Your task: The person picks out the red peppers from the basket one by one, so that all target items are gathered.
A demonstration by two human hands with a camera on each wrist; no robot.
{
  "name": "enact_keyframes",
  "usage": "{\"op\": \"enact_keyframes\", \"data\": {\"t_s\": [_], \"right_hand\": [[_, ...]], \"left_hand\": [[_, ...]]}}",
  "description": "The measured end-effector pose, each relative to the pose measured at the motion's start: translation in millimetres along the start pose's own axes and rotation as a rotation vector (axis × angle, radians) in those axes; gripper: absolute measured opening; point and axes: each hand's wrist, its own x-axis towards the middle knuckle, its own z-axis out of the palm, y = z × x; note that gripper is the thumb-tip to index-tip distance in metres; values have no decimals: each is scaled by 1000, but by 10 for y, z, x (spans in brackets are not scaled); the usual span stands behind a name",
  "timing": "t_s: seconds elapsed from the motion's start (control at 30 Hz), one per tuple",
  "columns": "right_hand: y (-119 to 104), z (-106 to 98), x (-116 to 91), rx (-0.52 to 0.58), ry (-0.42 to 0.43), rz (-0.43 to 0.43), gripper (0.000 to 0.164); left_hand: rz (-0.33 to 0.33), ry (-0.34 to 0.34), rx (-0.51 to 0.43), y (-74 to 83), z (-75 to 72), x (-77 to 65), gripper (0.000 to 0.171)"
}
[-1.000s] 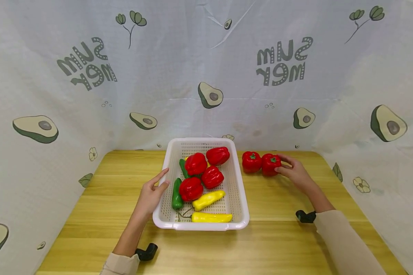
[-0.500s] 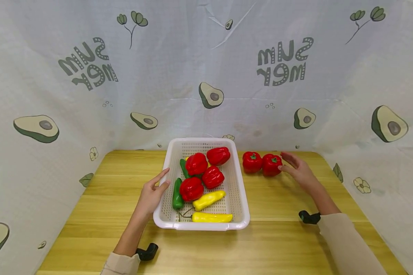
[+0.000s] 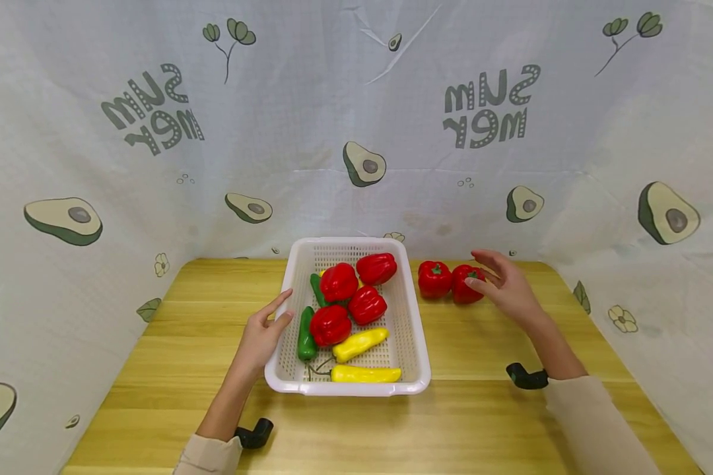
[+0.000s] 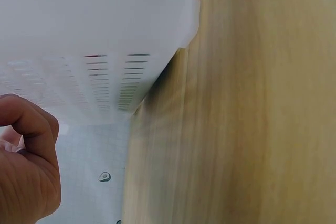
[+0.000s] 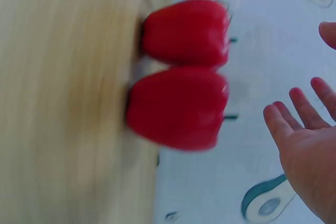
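A white plastic basket stands on the table, holding several red bell peppers, yellow peppers and green peppers. My left hand grips its left rim, thumb and index finger at the edge; the left wrist view shows curled fingers by the slotted side wall. To the right of the basket, two red bell peppers stand upright side by side, stems up: one nearer the basket, one farther right. Over the farther pepper is my right hand, fingers spread and holding nothing, apart from the stems in the right wrist view.
The wooden table reaches back to a pale curtain printed with avocados, which also hangs along both sides. A black wrist mount juts from the right wrist, another black mount from the left.
My right hand has left the farther red bell pepper, drawn slightly right, then risen and come back left over it. The left hand and the basket have stayed still.
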Motion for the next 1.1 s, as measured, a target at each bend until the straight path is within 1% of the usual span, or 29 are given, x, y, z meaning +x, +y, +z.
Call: {"op": "enact_keyframes", "data": {"t_s": [0.07,0.17,0.33,0.47,0.67,0.83,0.9,1.0,1.1], "right_hand": [[-101,80,14,5,-8,-4,65],[-209,209,41,50,-35,-19,63],[-330,440,71,149,-107,-50,61],[-455,640,66,186,-167,-68,62],[-651,924,68,179,-203,-94,63],[-703,1116,113,212,-232,-99,62],[-709,1181,137,210,-244,-97,62],[-712,1267,181,181,-257,-91,62],[-713,1337,227,128,-262,-76,63]], "left_hand": [[3,3,1,-2,-3,2,50],[4,8,6,-2,0,-1,50],[-1,13,16,-7,5,-10,49],[-3,15,15,-20,-1,0,50],[-4,19,9,-6,-5,-4,49],[4,17,13,6,-1,-5,49],[8,17,13,10,-1,-7,49],[15,15,14,12,-3,-8,49],[17,19,15,16,1,-14,48]]}}
